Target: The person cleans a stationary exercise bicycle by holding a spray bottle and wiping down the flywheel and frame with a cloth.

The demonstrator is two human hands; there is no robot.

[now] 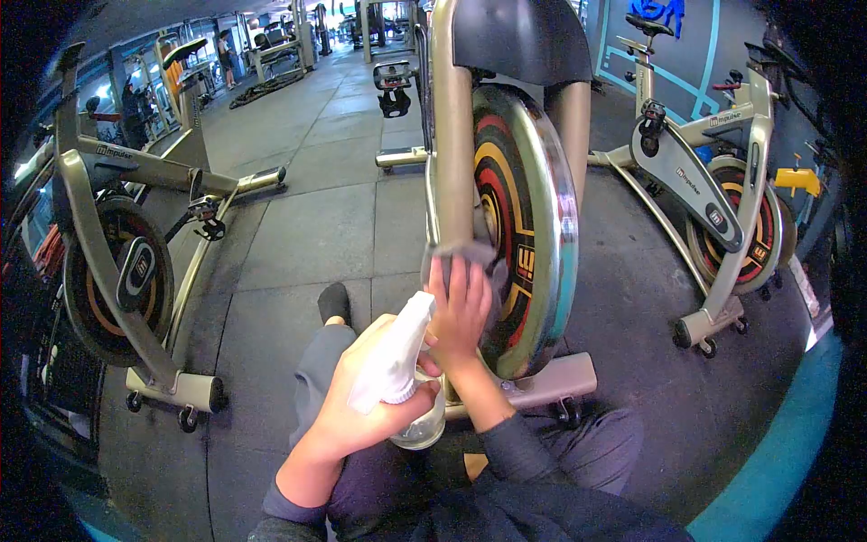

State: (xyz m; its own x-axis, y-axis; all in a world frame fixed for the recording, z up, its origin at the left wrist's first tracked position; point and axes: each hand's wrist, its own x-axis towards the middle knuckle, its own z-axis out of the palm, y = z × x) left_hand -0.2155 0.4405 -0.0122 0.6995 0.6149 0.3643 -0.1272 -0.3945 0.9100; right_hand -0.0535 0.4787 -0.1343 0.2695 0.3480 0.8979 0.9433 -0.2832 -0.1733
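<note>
My left hand [357,397] is wrapped round the neck of a spray bottle [411,330] with a white trigger head. Part of its clear body shows below my fingers. Just beyond it, my right hand [459,316] presses a grey cloth [465,256] to the lower frame of an exercise bike [456,181], fingers stretched over the cloth. Beside that hand stands the bike's flywheel [528,235], with a shiny metal rim and red, yellow and black rings. The cloth hides the frame under it.
Another exercise bike [135,262] stands to the left, and a third one [700,181] to the right. The near bike's wheeled base bar [560,379] lies close to my legs. Dark rubber tiles [307,226] cover the floor. Gym equipment and a person [226,59] are farther back.
</note>
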